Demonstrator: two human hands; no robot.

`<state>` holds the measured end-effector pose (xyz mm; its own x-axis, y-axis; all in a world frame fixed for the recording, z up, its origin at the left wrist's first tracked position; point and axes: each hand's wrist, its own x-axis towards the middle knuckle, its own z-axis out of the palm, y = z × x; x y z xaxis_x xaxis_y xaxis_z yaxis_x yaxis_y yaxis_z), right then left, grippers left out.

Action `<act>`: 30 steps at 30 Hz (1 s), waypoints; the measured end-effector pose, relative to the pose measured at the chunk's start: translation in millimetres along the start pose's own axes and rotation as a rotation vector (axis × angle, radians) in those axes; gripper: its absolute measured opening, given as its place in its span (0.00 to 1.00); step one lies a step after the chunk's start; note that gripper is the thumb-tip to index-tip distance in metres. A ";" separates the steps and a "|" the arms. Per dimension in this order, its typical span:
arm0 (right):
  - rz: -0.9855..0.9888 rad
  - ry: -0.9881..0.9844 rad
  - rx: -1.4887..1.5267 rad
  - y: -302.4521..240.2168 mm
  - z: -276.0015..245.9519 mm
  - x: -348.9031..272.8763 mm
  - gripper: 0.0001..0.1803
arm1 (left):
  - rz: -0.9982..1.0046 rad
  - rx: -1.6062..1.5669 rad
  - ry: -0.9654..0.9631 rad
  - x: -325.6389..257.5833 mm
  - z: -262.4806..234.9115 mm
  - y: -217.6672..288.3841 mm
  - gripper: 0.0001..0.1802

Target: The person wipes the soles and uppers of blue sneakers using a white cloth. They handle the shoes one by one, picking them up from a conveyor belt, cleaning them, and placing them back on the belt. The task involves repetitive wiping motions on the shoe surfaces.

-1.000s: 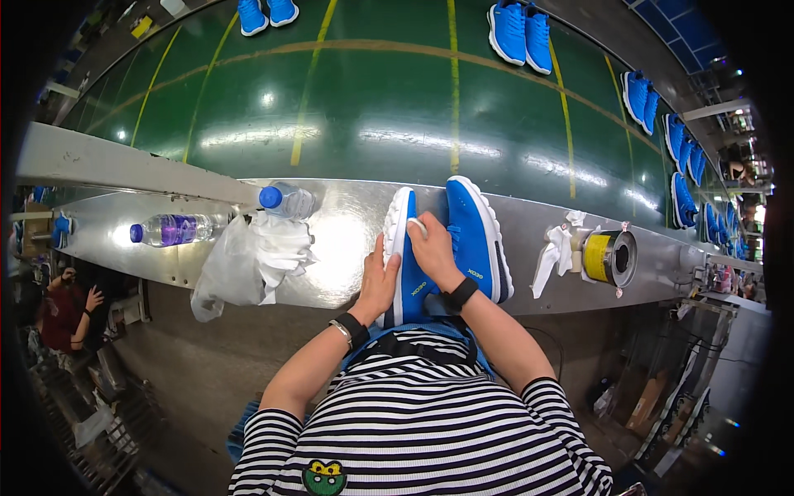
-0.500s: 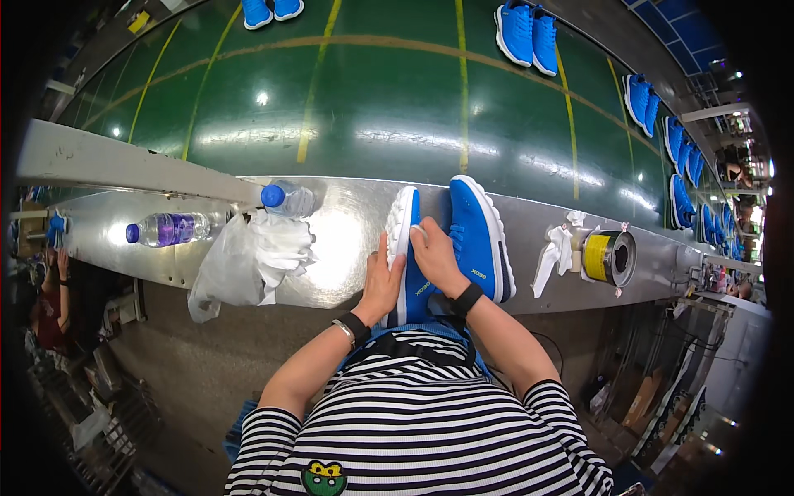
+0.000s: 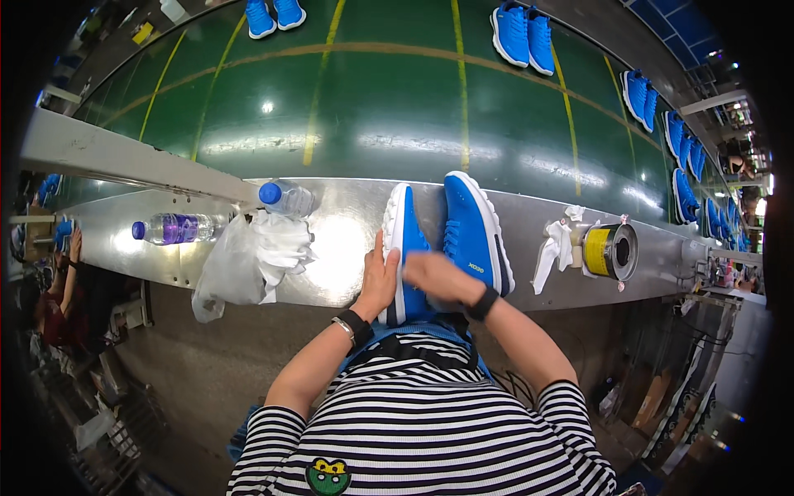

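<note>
Two blue sneakers with white soles lie on the metal ledge in front of me. The left sneaker point(image 3: 412, 231) is tipped so that its sole faces left. My left hand point(image 3: 379, 279) holds it along that sole, fingers outstretched on the outer side and thumb over the sole's edge. Across the upper of this sneaker hovers my right hand point(image 3: 440, 276), smeared by motion; its fingers are not clear, and whether it touches the upper cannot be made out. Beside it, the right sneaker point(image 3: 473, 227) leans with its sole facing right, apart from my left hand.
Beyond the ledge point(image 3: 347, 198) runs a green belt point(image 3: 389, 99) with several blue sneakers, including a pair point(image 3: 523, 37). To the left are a white plastic bag point(image 3: 227, 269) and two bottles point(image 3: 285, 198); to the right, crumpled white paper point(image 3: 556, 248) and a yellow-labelled can point(image 3: 608, 250).
My right hand has drawn back toward me over the left sneaker's upper, its fingers now blurred. My left hand stays at the sole, slightly lower. Sneakers on the belt have shifted slightly.
</note>
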<state>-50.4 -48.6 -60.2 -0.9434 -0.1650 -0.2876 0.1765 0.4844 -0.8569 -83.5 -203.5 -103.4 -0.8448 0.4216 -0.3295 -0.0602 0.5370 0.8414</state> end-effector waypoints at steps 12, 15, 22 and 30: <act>0.343 0.836 -0.190 167.7 -80.6 -82.4 0.08 | -0.049 0.073 0.016 -1.2 -6.7 8.4 0.36; 0.473 0.821 -0.055 151.8 -72.6 -79.4 0.08 | -0.071 0.072 0.144 4.6 -15.9 15.3 0.36; 0.370 0.866 -0.285 150.6 -73.9 -83.5 0.12 | -0.087 0.213 0.215 47.9 -10.1 57.8 0.29; 0.278 0.792 0.390 112.0 -76.8 -91.7 0.20 | 0.069 -0.135 -0.125 20.0 -28.7 5.9 0.41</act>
<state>34.3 86.7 -97.0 -0.7441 0.6191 -0.2512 0.3720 0.0717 -0.9254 -116.0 -212.9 -92.7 -0.7771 0.5463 -0.3125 -0.0823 0.4041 0.9110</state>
